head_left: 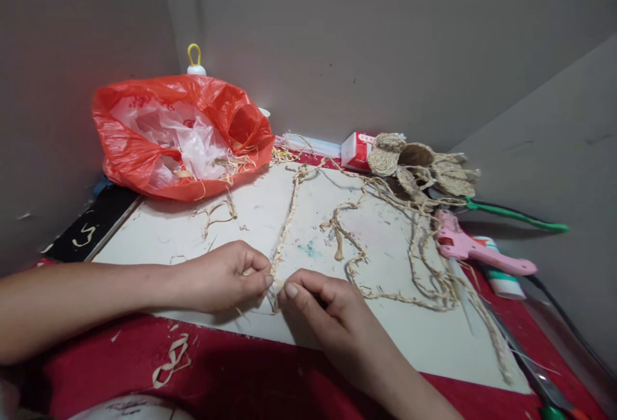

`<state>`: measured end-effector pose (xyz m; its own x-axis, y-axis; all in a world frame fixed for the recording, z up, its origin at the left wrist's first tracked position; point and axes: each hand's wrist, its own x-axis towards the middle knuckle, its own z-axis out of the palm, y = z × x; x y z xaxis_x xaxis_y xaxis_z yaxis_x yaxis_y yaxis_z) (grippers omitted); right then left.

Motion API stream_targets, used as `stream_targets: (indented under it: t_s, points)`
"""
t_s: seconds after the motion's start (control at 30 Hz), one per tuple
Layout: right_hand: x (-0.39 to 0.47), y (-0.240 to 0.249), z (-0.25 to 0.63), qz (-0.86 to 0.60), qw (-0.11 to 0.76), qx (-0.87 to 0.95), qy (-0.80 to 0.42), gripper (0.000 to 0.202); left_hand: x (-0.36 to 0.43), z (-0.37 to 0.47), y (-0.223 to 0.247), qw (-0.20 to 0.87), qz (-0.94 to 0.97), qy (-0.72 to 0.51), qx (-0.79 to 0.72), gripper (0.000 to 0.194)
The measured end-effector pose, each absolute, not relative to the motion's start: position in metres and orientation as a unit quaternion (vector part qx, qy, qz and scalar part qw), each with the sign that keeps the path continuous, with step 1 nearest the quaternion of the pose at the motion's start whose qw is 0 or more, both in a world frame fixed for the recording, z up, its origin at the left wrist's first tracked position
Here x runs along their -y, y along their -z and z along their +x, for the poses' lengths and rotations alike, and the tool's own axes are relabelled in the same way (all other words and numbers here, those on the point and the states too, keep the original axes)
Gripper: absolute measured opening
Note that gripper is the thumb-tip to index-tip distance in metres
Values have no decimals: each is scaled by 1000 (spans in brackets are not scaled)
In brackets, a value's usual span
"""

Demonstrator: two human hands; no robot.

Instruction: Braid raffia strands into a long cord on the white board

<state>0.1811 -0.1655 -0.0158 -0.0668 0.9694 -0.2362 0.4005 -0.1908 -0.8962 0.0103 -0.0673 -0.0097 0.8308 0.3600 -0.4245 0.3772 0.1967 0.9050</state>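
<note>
A long braided straw cord [290, 214] runs from the far side of the white board down to my hands. My left hand [234, 277] is closed in a pinch at the near end of this cord. Just to its right, my right hand [325, 304] pinches the thin straw strands there between thumb and forefinger. A short loose end hangs between the two hands, just above the board. More of the braided cord lies in loops [380, 294] on the right half of the board.
Behind the board's left side sits a red plastic bag [139, 163] with straw scraps. At right are woven straw pieces [385, 157], a pink glue gun [482, 254], a white-green tube [504, 282] and scissors [535, 368]. The white board [434, 349] lies on red cloth [231, 368].
</note>
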Motion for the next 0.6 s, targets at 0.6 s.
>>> stream_targets:
  t_s: [0.6]
  points:
    - [184,31,149,-604,241,755,-82,29,86,12,17,826,480,-93,-282,38]
